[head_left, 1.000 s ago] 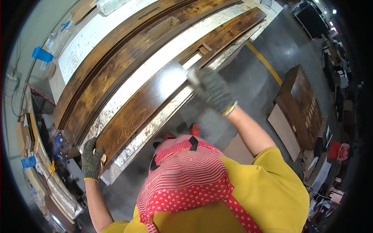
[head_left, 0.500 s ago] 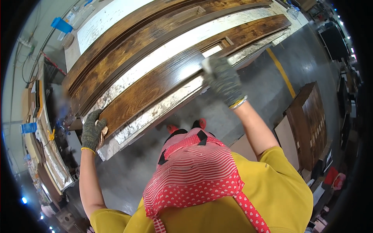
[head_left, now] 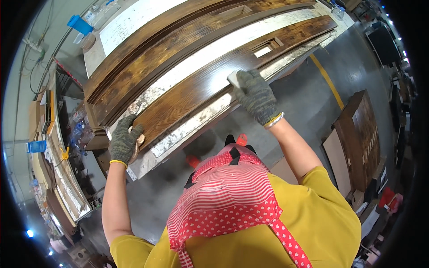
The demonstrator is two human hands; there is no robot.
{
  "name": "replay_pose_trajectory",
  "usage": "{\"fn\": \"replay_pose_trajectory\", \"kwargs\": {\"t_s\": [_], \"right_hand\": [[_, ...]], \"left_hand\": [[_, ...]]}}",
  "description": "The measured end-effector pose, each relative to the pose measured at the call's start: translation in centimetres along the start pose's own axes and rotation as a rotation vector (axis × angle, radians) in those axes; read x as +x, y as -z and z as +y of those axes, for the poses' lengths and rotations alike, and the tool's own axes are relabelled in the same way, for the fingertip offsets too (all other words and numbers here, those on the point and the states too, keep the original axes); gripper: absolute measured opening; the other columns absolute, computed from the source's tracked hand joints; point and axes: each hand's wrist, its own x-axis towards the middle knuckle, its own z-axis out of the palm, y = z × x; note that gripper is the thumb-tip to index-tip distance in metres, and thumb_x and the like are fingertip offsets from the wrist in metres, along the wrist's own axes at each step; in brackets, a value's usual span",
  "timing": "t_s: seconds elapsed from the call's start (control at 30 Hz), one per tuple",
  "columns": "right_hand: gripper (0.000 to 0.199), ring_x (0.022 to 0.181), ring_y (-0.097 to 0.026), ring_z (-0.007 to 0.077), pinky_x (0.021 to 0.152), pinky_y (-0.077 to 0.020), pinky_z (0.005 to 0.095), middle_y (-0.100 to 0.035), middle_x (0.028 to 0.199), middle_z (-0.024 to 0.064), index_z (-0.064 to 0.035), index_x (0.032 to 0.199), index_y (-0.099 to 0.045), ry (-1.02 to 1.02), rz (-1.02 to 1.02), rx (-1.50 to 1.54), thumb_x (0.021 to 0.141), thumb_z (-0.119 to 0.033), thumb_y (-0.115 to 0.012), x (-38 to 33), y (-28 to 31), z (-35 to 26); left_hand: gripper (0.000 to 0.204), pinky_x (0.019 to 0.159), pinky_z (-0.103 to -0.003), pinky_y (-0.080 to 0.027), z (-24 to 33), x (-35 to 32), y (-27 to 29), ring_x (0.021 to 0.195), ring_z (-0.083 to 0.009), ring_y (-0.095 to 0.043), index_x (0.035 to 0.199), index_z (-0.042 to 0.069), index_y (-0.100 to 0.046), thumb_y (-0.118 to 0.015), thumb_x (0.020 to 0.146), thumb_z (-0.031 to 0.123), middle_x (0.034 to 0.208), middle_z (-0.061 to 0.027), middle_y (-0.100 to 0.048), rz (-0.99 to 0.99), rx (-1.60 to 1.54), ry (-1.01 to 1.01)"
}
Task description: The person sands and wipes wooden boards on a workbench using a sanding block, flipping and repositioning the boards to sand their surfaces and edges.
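Observation:
A long, glossy brown wooden board (head_left: pixel 178 105) with a rectangular cut-out lies along the near edge of the workbench. My right hand (head_left: pixel 257 96), in a dark grey-green knit glove, is closed round a pale flat block (head_left: pixel 233 79) and holds it at the board's near edge, left of the cut-out. At the board's left end is my left hand (head_left: pixel 124 142), gloved alike, its fingers curled close by the corner. A tan, crumpled piece (head_left: pixel 140 140) shows between its thumb and fingers; its kind is unclear.
More brown wooden boards (head_left: pixel 178 49) lie behind on the white-topped bench (head_left: pixel 178 139). A blue cup (head_left: pixel 80 24) stands at the far left. Dark wooden panels (head_left: pixel 357 143) rest on the right. A cluttered shelf (head_left: pixel 67 178) runs along the left.
My right hand has moved left along the board, away from the cut-out, and is less blurred. The bench appears shifted rightward in view. My left hand stays at the board's end.

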Motion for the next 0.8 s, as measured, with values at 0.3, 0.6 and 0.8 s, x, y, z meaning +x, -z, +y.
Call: {"fn": "replay_pose_trajectory", "kwargs": {"t_s": [0.3, 0.6, 0.8], "right_hand": [[0.048, 0.106, -0.06, 0.0354, 0.093, -0.0503, 0.0449, -0.06, 0.117, 0.0217, -0.0001, 0.122, -0.058, 0.069, -0.297, 0.341, 0.09, -0.035, -0.061, -4.3, -3.7, -16.2], [0.03, 0.085, -0.06, 0.0278, 0.075, -0.0516, 0.0403, -0.062, 0.097, 0.0143, -0.001, 0.108, -0.063, 0.025, 0.061, -0.035, 0.085, -0.02, -0.066, -2.2, -3.6, -9.2], [0.033, 0.098, -0.061, 0.0322, 0.086, -0.0532, 0.0393, -0.062, 0.101, 0.018, -0.0025, 0.113, -0.059, 0.185, -0.296, 0.273, 0.089, -0.025, -0.058, -4.8, -7.2, -23.3]], "left_hand": [[0.047, 0.1, -0.042, -0.043, -1.8, -0.4, 1.1, 0.117, -0.0367, -0.055, 0.128, 0.005, -0.057, -0.061, 0.091, 0.033, 0.129, -0.02, -0.057, -0.068, -0.004, -0.2], [0.033, 0.088, -0.037, -0.049, -9.6, -1.3, 8.5, 0.099, -0.032, -0.065, 0.113, 0.002, -0.066, -0.064, 0.089, 0.026, 0.106, -0.0187, -0.068, -0.153, 0.068, -0.214], [0.03, 0.082, -0.044, -0.05, -10.0, -1.2, 8.1, 0.092, -0.0368, -0.064, 0.1, 0.005, -0.068, -0.067, 0.083, 0.03, 0.098, -0.0182, -0.068, -0.245, 0.185, -0.264]]}}
